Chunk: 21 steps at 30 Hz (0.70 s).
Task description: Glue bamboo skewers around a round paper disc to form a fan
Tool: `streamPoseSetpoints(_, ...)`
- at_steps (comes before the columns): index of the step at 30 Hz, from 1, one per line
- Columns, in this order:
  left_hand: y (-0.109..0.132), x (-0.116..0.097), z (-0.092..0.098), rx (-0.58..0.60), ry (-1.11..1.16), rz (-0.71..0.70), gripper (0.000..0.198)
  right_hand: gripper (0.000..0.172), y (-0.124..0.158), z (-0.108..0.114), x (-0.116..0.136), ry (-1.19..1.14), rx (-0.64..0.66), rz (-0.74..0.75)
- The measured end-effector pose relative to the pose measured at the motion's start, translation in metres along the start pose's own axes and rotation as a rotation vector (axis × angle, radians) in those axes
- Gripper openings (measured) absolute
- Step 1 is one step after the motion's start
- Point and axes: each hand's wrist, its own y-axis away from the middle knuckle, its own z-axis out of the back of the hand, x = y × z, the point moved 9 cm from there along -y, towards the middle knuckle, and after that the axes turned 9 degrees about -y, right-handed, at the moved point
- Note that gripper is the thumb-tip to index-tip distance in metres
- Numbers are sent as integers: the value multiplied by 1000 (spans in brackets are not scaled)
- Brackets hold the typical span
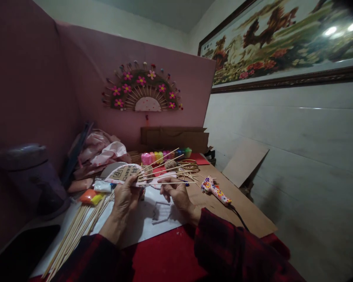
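Observation:
My left hand (126, 197) is closed on a half-round piece of printed cardboard (120, 175) with a pale, spotted edge. Several thin wooden sticks (161, 161) fan out from it to the right. My right hand (178, 194) pinches the lowest stick (179, 183), whose near end meets the cardboard. Whether that end is fixed there is hidden by my left fingers. Beyond my right hand, a glue gun (216, 190) with a flower pattern lies on its side. A pale spotted piece (164, 179) lies behind the sticks.
Long wooden sticks (76, 231) lie at the left beside bags of orange and yellow clay (91, 197). Colourful clay packs (155, 157), a twine ball (170, 165) and scissors (190, 165) are behind. A brown board (250, 217) covers the right side. A decorated fan (147, 103) hangs ahead.

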Motion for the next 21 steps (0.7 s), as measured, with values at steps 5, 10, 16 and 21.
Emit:
streamPoseSetpoints(5,4,1,-1,-11,6,11,17,27,0,-3,-4,-14,45,-13)
streamPoseSetpoints(10,6,4,-10,82,13,31,11,29,-1,0,-9,10,33,-19)
streamPoseSetpoints(16,6,9,-15,156,76,73,11,30,0,3,-15,12,-8,-74)
streamPoseSetpoints(21,9,16,-16,139,127,162,16,33,1,-1,-25,20,-1,-144)
